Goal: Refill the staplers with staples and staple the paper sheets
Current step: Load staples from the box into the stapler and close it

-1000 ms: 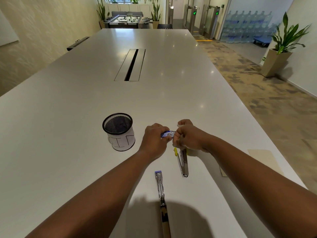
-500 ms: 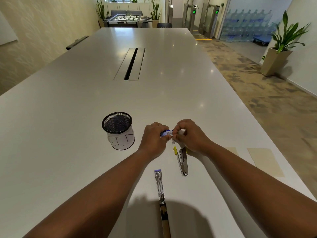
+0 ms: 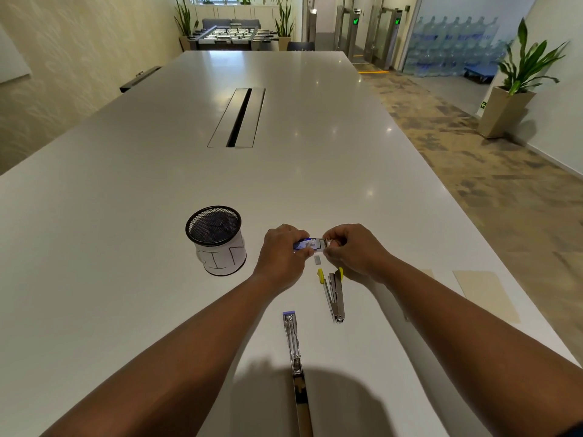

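two hands above the white table (image 3: pixel 126 247): left hand (image 3: pixel 280 257) pinches a small staple box (image 3: pixel 307 244); right hand (image 3: pixel 353 252) pinches its pulled-out tray (image 3: pixel 322 243); two staplers (image 3: pixel 335 294) lie open nearby.

Both forearms were bare from the near edge of the view up to the wrists, with no watch, band or ring showing. The left hand (image 3: pixel 281 254) and the right hand (image 3: pixel 353 250) wore no gloves. At the near right corner a small dark edge, possibly a sleeve (image 3: pixel 574 432), just entered the view; its colour could not be told.
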`<state>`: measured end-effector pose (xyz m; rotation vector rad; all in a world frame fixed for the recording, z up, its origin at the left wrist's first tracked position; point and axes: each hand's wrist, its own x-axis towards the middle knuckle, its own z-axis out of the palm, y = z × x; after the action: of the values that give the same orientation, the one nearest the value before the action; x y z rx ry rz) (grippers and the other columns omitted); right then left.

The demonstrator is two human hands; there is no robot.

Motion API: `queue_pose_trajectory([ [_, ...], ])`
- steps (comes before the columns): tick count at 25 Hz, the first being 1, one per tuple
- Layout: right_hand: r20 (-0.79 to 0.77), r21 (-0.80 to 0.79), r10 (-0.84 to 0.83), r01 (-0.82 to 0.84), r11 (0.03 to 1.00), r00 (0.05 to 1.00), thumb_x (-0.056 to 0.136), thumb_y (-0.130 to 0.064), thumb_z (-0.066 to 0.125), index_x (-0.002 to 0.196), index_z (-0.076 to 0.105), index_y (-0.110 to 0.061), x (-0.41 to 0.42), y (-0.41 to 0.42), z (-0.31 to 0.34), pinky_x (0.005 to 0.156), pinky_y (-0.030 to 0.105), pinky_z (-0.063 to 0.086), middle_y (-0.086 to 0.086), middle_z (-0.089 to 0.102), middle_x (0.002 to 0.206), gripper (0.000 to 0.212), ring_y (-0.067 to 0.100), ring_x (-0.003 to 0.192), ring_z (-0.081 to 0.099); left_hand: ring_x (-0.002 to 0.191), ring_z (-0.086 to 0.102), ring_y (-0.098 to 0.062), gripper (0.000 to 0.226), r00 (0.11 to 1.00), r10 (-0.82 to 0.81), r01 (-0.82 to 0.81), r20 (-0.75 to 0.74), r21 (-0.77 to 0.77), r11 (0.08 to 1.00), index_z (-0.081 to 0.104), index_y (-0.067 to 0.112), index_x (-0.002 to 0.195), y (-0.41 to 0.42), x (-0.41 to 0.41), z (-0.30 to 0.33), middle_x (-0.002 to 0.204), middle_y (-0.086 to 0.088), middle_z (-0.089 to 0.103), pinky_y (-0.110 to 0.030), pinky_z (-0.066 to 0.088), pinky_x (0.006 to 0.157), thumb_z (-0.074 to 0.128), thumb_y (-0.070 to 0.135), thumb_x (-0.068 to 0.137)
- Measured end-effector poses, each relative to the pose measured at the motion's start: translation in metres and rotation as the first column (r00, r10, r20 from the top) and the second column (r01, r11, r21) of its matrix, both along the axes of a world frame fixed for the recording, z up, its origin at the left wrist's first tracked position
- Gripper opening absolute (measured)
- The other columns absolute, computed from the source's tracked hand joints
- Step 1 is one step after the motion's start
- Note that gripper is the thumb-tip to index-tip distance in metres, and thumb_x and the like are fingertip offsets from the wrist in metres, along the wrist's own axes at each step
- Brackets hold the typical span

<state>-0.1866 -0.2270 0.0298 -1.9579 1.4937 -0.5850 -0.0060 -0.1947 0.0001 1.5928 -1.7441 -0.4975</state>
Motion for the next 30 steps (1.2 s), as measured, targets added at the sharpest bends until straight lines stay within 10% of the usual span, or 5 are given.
queue_pose_trajectory([
  [30,0.278,0.187,-0.208,0.16,0.969,0.938,0.08,-0.015,0.078,0.08,0.078,-0.021,0.01,-0.001,-0.003,0.086,0.041,0.061,-0.002,0.076,0.081,0.006,0.021,0.084,0.073,0.101,0.059,-0.026,0.03,1.0,-0.021,0.021,-0.001,-0.009,1.0,0.074,0.012,0.118,-0.003,0.001,-0.001,0.105,-0.006,0.07,-0.041,0.05,0.088,0.075,0.022,0.09],
])
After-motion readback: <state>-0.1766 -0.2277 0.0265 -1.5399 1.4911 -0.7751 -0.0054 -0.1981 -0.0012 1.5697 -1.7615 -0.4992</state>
